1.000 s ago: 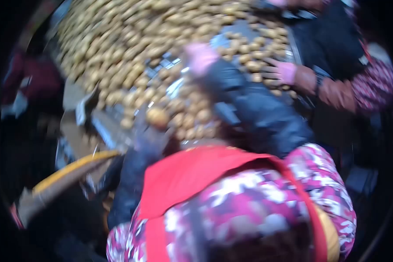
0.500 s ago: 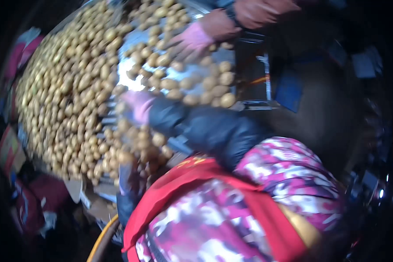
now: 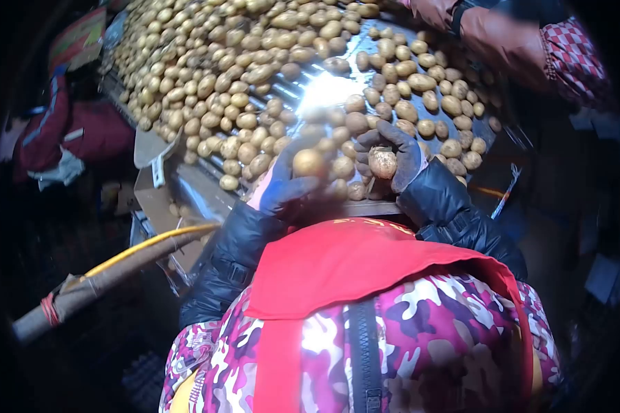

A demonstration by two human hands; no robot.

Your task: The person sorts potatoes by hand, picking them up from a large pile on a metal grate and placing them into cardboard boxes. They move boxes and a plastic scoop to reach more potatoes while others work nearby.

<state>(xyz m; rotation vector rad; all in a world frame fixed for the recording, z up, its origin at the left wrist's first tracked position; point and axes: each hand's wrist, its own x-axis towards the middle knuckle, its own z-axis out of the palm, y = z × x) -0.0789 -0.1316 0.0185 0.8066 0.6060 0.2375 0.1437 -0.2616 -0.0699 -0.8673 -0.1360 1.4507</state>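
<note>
My left hand [image 3: 282,184], in a dark glove with a pink cuff, is curled round a yellowish potato [image 3: 310,164]; both are a little blurred. Beside it, my right hand [image 3: 408,155] grips a second potato [image 3: 383,164] with a rough, light patch facing up. Both hands hover at the near edge of a slatted metal table [image 3: 286,89]. Around and beyond them lie many loose potatoes [image 3: 213,86], piled thickest on the left and spread more thinly on the right.
A co-worker's brown sleeve [image 3: 506,45] reaches in at the top right. At left are an open cardboard box [image 3: 155,199] and a pole with a yellow strip [image 3: 117,275]. Farther left lies dark red cloth [image 3: 93,134]. Bright glare covers part of the table.
My view has swung round. My right hand, earlier stretched across the potatoes, is now drawn in close to my left, with a potato in it. The co-worker's hand has moved largely out of view.
</note>
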